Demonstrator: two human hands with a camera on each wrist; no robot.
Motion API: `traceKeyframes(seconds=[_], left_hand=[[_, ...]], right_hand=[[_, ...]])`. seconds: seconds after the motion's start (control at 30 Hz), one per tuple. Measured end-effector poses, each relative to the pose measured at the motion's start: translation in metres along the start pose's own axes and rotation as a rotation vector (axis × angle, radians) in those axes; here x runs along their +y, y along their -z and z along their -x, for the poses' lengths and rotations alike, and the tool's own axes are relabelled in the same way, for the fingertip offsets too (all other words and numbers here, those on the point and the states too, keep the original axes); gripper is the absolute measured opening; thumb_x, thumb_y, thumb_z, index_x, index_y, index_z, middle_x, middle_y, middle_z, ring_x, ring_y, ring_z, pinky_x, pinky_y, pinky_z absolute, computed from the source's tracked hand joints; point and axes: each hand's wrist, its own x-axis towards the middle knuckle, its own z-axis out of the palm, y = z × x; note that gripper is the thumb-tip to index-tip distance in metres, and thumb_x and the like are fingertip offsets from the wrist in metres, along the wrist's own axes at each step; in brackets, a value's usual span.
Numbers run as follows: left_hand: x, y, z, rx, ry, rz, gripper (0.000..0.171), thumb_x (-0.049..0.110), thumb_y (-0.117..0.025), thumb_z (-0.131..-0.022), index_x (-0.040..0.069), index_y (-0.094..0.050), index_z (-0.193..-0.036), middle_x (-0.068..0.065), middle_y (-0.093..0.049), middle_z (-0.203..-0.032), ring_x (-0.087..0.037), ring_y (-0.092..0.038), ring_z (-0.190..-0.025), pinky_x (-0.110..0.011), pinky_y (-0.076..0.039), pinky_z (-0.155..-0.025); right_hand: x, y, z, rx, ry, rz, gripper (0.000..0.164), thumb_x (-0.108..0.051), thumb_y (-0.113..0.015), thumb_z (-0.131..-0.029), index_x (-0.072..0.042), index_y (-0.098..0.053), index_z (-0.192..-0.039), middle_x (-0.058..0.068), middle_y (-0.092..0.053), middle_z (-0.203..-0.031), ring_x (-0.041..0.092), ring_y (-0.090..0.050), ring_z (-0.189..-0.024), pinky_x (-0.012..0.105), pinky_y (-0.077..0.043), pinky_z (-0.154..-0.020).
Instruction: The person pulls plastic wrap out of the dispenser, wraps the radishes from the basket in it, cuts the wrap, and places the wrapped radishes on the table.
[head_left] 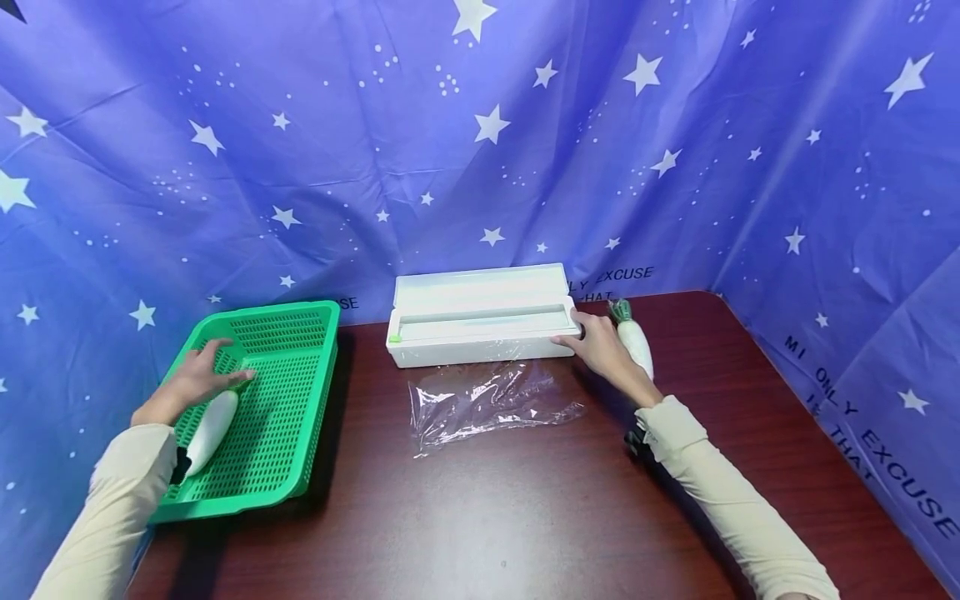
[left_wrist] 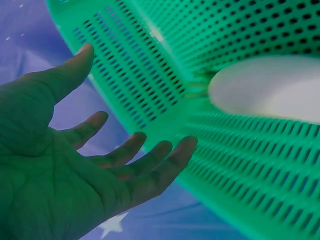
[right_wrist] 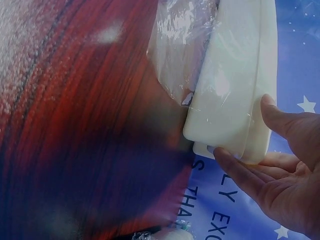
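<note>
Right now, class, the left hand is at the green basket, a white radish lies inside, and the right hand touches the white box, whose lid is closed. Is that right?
Not quite: the lid of the white box is open, as the head view shows. The left hand, green basket, white radish and right hand are as stated.

Cream sleeves (head_left: 738, 492), long, creased — wide cuffs (head_left: 672, 427) — small black device (head_left: 180, 466) beneath each.

Left hand (head_left: 193, 383): fingers loosely spread | right hand (head_left: 602, 346): gripping | arms (head_left: 738, 492): outstretched
</note>
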Motion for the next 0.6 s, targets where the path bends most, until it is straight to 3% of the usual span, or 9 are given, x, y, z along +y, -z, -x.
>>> traceKeyframes(seconds=[0.07,0.27,0.33,0.47,0.6], left_hand=[[-0.002,-0.005,-0.003,-0.036,0.008,-0.002,0.091,0.038,-0.064,-0.105,-0.02,-0.013,-0.153,-0.058,-0.011,-0.146,-0.075,-0.014,-0.134,-0.081,-0.03,-0.102],[-0.006,-0.016,-0.008,-0.137,0.069,0.017,0.098,0.038,-0.066,-0.103,-0.019,-0.006,-0.155,-0.058,-0.014,-0.146,-0.073,-0.029,-0.13,-0.071,-0.048,-0.093],[-0.006,-0.019,-0.008,-0.14,0.077,0.033,0.098,0.034,-0.068,-0.102,-0.019,-0.005,-0.155,-0.057,-0.012,-0.147,-0.073,-0.026,-0.133,-0.073,-0.046,-0.097],[-0.005,-0.023,-0.009,-0.111,0.074,0.005,0.099,0.029,-0.073,-0.097,-0.021,-0.009,-0.154,-0.055,-0.011,-0.149,-0.074,-0.012,-0.137,-0.08,-0.029,-0.107],[-0.008,-0.023,-0.007,-0.115,0.128,-0.071,0.097,0.024,-0.075,-0.095,-0.023,-0.013,-0.152,-0.055,-0.023,-0.145,-0.073,-0.025,-0.134,-0.079,-0.034,-0.105]], right_hand=[[0.001,0.0,0.0,0.002,0.001,-0.001,0.034,-0.021,-0.083,-0.091,0.004,-0.06,-0.094,0.001,-0.036,-0.067,0.025,-0.049,-0.065,0.043,-0.047,-0.067],[0.001,0.0,0.001,-0.002,-0.009,-0.006,0.039,-0.022,-0.083,-0.091,0.008,-0.065,-0.107,0.008,-0.044,-0.069,0.028,-0.053,-0.07,0.048,-0.05,-0.072],[0.001,0.001,0.001,0.007,-0.01,-0.011,0.044,-0.022,-0.083,-0.09,0.01,-0.066,-0.115,0.013,-0.051,-0.073,0.029,-0.054,-0.072,0.049,-0.051,-0.073],[0.002,0.001,0.002,0.01,-0.016,-0.01,0.047,-0.022,-0.083,-0.09,0.011,-0.066,-0.119,0.019,-0.057,-0.077,0.03,-0.055,-0.073,0.05,-0.052,-0.074],[0.002,0.0,0.002,0.007,-0.013,-0.009,0.051,-0.022,-0.083,-0.091,0.012,-0.065,-0.124,0.025,-0.064,-0.086,0.032,-0.057,-0.077,0.052,-0.053,-0.077]])
